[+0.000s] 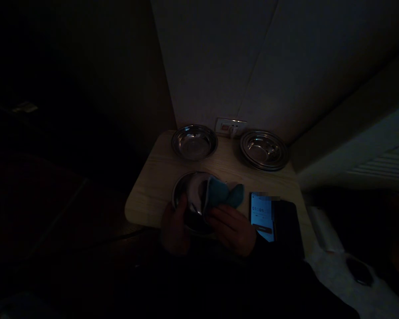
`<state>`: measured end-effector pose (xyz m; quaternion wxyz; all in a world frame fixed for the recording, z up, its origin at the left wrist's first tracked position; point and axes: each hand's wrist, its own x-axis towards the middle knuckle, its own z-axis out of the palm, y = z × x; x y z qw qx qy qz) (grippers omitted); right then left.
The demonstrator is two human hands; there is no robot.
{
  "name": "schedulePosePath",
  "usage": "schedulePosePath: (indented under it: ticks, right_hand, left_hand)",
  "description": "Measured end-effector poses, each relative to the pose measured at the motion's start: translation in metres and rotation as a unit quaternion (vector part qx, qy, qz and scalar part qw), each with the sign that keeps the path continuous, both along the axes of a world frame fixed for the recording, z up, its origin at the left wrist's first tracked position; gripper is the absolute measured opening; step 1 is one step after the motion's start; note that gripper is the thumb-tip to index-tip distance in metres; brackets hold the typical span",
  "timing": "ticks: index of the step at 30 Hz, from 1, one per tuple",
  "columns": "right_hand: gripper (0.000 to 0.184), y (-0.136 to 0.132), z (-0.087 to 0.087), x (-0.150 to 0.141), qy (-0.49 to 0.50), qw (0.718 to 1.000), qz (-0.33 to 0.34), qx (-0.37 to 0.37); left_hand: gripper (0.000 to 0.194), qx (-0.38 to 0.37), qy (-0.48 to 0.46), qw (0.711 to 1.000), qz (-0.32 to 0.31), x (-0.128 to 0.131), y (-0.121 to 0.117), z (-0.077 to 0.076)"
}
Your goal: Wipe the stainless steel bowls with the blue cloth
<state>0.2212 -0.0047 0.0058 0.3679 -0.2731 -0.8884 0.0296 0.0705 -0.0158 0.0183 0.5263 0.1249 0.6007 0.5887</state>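
Observation:
A shiny metal dish (195,186) is held at the near side of a small wooden table. My left hand (176,228) grips its left rim, the thumb lying over the edge. Folded in my right hand (232,228) is a teal cloth (218,191), pressed against the dish's right side with a loose end sticking out to the right. Dim light hides the lower part of the dish and most of my fingertips.
On the light wooden table (153,181) stand a single metal dish (194,144) at the back left and a stack of metal dishes (262,150) at the back right. A lit phone (262,217) lies by a dark flat object (288,226). A wall socket (231,126) sits behind.

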Motion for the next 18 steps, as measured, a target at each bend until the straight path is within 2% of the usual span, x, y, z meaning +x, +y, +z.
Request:
schedulePosePath:
  ticks: [8,14,18]
  right_hand:
    - [0.024,0.008,0.005,-0.015,0.018,1.000,-0.006,-0.013]
    - [0.025,0.000,0.002,-0.002,0.004,1.000,-0.007,-0.015]
    - [0.026,0.009,0.008,-0.019,0.012,0.999,-0.033,-0.026]
  left_hand:
    - [0.047,-0.023,0.054,0.998,0.011,0.002,-0.001,0.003]
    - [0.048,-0.017,0.043,0.999,0.008,0.001,-0.002,0.002]
    - [0.042,0.003,0.043,0.999,0.013,0.003,-0.003,-0.001]
